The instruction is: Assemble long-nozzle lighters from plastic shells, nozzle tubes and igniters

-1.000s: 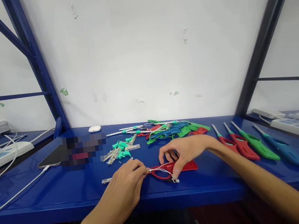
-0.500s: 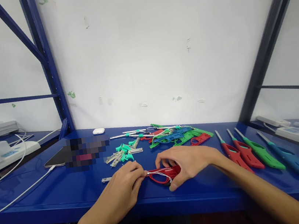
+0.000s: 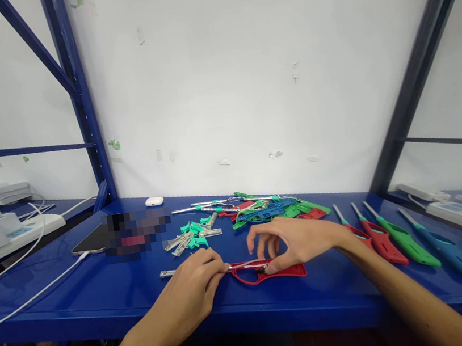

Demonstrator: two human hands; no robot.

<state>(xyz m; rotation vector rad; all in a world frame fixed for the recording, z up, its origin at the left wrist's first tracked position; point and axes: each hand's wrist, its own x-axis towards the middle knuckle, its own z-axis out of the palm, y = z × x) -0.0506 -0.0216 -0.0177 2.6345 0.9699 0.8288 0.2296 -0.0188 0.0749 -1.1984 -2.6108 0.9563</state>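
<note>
A red lighter handle half (image 3: pixel 290 272) lies hollow side up on the blue table, with a metal tube and a thin wire along it. My left hand (image 3: pixel 200 274) is closed in a pinch on the metal tube (image 3: pixel 166 273) where it meets the handle. Over the handle arches my right hand (image 3: pixel 292 244), fingers curved and apart. Its thumb touches a small black part (image 3: pixel 261 270) inside the handle; the other fingertips hover by the upper edge, and whether they touch cannot be made out.
Clear and teal pieces (image 3: pixel 194 236) lie heaped behind my left hand. Behind my right hand is a pile of red, green and blue handle halves (image 3: pixel 270 210) with metal tubes. Several whole lighters (image 3: pixel 408 242) line the right. A phone (image 3: pixel 90 240) with cable and a white case (image 3: pixel 155 201) sit left.
My right hand has lifted slightly and its thumb has moved up onto the black part, uncovering the handle's end. The loose wire now lies closer along the handle. My left hand keeps its pinch.
</note>
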